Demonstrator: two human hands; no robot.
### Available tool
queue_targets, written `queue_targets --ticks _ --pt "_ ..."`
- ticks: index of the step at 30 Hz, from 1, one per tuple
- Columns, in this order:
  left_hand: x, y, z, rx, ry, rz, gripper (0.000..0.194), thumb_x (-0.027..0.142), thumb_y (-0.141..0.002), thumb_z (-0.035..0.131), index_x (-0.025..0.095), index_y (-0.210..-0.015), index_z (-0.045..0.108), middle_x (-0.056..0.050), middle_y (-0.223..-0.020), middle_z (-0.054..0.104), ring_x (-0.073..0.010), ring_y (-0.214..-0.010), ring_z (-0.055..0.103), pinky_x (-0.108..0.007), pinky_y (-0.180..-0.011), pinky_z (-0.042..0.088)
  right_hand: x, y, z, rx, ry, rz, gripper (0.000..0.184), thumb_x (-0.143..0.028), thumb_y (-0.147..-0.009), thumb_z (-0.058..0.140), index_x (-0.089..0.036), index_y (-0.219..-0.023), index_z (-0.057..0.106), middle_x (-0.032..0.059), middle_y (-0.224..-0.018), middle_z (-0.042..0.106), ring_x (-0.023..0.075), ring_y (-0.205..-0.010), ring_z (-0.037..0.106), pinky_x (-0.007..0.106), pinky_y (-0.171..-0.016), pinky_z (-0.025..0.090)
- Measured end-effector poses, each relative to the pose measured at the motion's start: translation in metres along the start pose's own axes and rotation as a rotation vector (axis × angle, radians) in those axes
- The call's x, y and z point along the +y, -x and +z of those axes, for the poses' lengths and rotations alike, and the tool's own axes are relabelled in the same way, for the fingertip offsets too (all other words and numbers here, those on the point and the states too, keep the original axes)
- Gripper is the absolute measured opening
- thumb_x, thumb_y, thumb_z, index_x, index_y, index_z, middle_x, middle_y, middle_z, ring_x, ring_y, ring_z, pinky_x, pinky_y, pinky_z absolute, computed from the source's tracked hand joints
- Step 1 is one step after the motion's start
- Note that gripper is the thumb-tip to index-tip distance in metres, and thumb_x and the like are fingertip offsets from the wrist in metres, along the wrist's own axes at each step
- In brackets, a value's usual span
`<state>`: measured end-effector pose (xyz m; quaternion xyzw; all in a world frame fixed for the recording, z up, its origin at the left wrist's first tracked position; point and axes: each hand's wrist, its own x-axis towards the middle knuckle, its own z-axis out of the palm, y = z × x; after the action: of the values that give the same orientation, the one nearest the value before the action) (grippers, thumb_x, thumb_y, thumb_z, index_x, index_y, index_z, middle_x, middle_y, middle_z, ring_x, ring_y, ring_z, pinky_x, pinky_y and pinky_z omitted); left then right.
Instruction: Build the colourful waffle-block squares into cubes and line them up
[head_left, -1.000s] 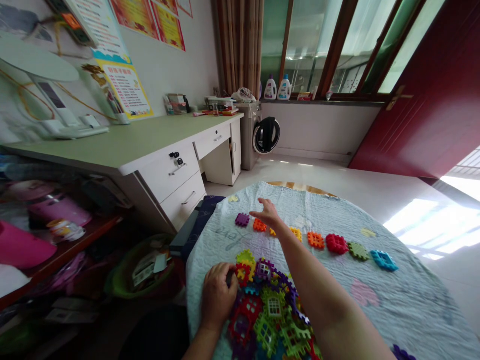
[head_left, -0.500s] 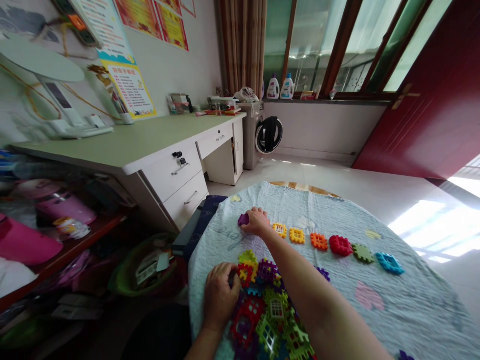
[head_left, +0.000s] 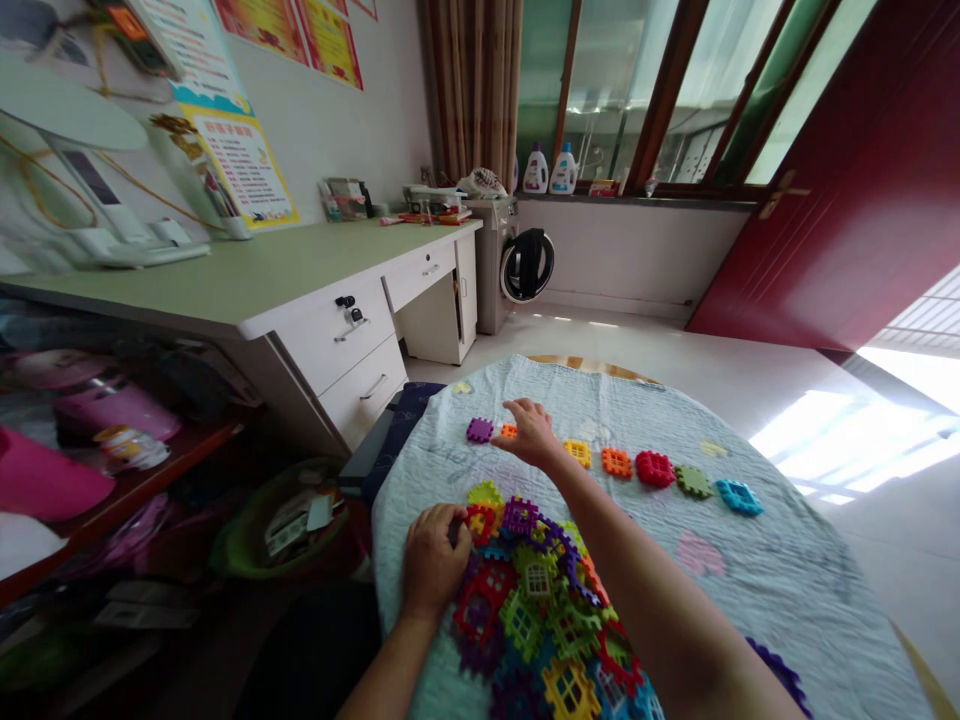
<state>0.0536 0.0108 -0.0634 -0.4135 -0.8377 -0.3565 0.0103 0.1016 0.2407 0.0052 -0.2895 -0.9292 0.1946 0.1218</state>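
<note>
Over the row of blocks (head_left: 617, 463) on the cloth (head_left: 817, 610), the right hand (head_left: 529, 436) spreads its fingers, apparently empty. Handle blocks by their edges; avoid nudging neighbours. Left fingers curl beside the pile (head_left: 536, 580); their grip cannot be told. The right hand partly covers an orange block (head_left: 509, 431); the right forearm (head_left: 630, 555) obscures the pile's edge.

Open cloth (head_left: 810, 580) to the right
Right forearm (head_left: 637, 560) and block heap (head_left: 525, 600) obstruct near middle; a block row (head_left: 617, 462) crosses farther off.

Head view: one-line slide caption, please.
Open right hand over a row of notched pieces, left hand beside a colourful heap, on pale-blue cloth.
</note>
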Motion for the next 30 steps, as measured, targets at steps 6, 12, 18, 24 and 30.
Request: queue_targets --ticks 6,12,18,24,30 --pt "-0.002 0.001 0.001 0.016 0.016 0.024 0.017 0.024 -0.078 0.052 0.021 -0.09 0.064 -0.005 -0.091 0.07 -0.0234 -0.09 0.063 -0.04 -0.086 0.048 0.056 0.123 -0.059 0.128 -0.155 -0.017 0.04 -0.035 -0.078 0.065 -0.024 -0.117 0.062 0.0086 -0.119 0.059 0.0251 -0.113 0.052 0.042 -0.098 0.041" --pt "-0.006 -0.001 0.001 0.035 0.043 0.044 0.024 0.029 -0.08 0.05 0.019 -0.096 0.065 -0.008 -0.098 0.07 -0.0247 -0.095 0.063 -0.04 -0.092 0.048 0.106 0.247 -0.061 0.194 -0.163 0.204 0.039 -0.047 -0.082 0.057 -0.023 -0.112 0.064 0.009 -0.114 0.064 0.0258 -0.109 0.059 0.044 -0.097 0.045" --pt "-0.01 -0.003 0.002 -0.022 0.059 0.043 0.032 0.034 -0.082 0.047 0.018 -0.101 0.067 -0.009 -0.105 0.071 -0.0246 -0.1 0.063 -0.04 -0.096 0.047 0.109 0.306 -0.039 0.098 -0.152 0.302 0.053 -0.047 -0.075 0.063 -0.026 -0.124 0.06 0.01 -0.129 0.059 0.0282 -0.124 0.051 0.045 -0.105 0.04" --pt "-0.007 -0.005 0.0 -0.038 0.038 0.051 0.032 0.036 -0.08 0.047 0.02 -0.097 0.068 -0.008 -0.102 0.072 -0.0247 -0.099 0.065 -0.039 -0.095 0.048 0.087 0.311 -0.028 -0.016 -0.168 0.311 0.065 -0.037 -0.071 0.068 -0.027 -0.133 0.054 0.0104 -0.144 0.046 0.0306 -0.134 0.039 0.048 -0.112 0.028" --pt "-0.009 -0.005 0.001 -0.021 0.014 0.064 0.031 0.035 -0.079 0.047 0.019 -0.095 0.068 -0.008 -0.1 0.072 -0.0248 -0.096 0.065 -0.039 -0.093 0.049 0.083 0.3 -0.037 0.025 -0.188 0.273 0.044 -0.041 -0.077 0.065 -0.025 -0.118 0.063 0.0093 -0.129 0.059 0.0272 -0.123 0.05 0.043 -0.106 0.035"
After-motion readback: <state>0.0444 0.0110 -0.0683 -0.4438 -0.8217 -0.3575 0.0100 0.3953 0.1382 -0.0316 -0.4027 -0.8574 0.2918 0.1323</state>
